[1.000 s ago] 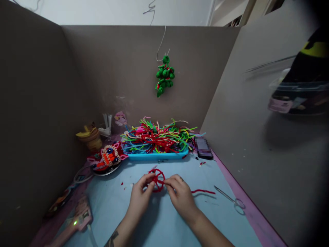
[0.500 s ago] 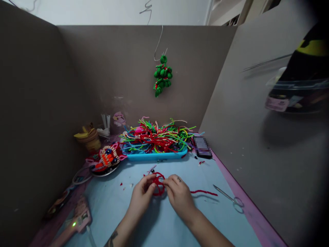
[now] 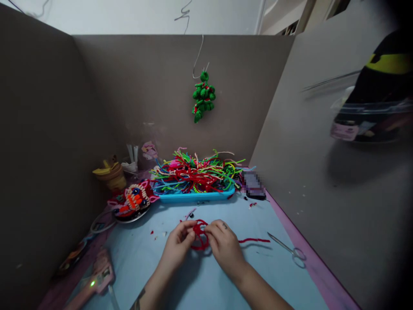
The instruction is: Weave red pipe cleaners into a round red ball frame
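- Red fuzzy string makes a round shape (image 3: 202, 246) with gaps in it, near the middle of the bench (image 3: 155, 267), between the two hands.
- The left hand (image 3: 179, 241) pinches the left side of the round shape with thumb and fingers.
- The right hand (image 3: 226, 245) has its fingers bent and closed together at the right side of the shape. I can't tell just which bit the fingertips pinch.
- A red strand (image 3: 254, 240) pokes out to the right from behind the right hand. Where its other end goes is hidden.
- A small black bead (image 3: 191, 215) sits just past the left hand, on the far side.
- Silver scissors (image 3: 281, 242) lie to the right, well apart from the right hand.
- A blue tray (image 3: 196, 196) is farther back, with a big messy pile of fuzzy sticks (image 3: 196, 174) in lots of colors.
- A dark, blurry flat thing (image 3: 254, 185) lies just right of the tray.
- A red and orange face toy (image 3: 137, 198) is just left of the tray.
- A pink tool (image 3: 102, 273) with a green light is at the near left.
- A green bumpy tree (image 3: 204, 94) hangs on a bent wire (image 3: 199, 58) at the far gray wall (image 3: 145, 77).
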`<state>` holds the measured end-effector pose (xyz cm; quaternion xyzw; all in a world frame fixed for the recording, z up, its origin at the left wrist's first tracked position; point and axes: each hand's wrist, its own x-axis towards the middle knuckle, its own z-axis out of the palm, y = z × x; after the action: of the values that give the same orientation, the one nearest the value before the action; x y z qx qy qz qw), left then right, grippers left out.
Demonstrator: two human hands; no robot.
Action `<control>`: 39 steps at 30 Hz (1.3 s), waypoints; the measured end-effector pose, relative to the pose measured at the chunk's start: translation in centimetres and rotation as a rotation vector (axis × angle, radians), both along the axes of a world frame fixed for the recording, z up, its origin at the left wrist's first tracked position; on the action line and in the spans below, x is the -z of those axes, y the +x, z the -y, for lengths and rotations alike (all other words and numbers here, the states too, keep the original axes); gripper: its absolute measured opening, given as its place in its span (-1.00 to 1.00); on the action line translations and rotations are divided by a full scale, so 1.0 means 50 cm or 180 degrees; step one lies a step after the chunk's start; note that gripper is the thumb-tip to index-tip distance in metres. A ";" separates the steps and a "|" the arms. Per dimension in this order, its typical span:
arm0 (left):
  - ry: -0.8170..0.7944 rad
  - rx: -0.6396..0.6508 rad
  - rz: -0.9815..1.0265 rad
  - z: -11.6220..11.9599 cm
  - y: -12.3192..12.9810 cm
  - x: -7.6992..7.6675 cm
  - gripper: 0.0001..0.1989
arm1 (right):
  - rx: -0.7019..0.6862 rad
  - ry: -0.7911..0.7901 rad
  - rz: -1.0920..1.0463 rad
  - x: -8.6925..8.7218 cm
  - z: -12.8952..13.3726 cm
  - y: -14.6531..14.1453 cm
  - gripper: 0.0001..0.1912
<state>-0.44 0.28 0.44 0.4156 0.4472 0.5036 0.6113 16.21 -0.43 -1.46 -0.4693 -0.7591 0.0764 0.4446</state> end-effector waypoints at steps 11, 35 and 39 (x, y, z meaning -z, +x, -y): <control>-0.0221 0.0112 0.0197 0.001 0.001 -0.005 -0.49 | -0.0033 0.0115 -0.0050 -0.017 0.006 0.000 -0.73; -0.0146 0.0169 -0.0069 0.000 -0.003 -0.003 -0.51 | -0.0281 0.0065 -0.0194 -0.027 0.010 0.009 -0.86; 0.0101 0.0125 -0.0323 0.000 -0.002 -0.005 -0.60 | -0.0313 0.0106 -0.0132 -0.021 0.008 0.007 -0.88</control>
<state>-0.56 0.27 0.67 0.4589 0.4614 0.4768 0.5909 16.57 -0.85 -0.42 -0.4223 -0.7730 0.0952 0.4638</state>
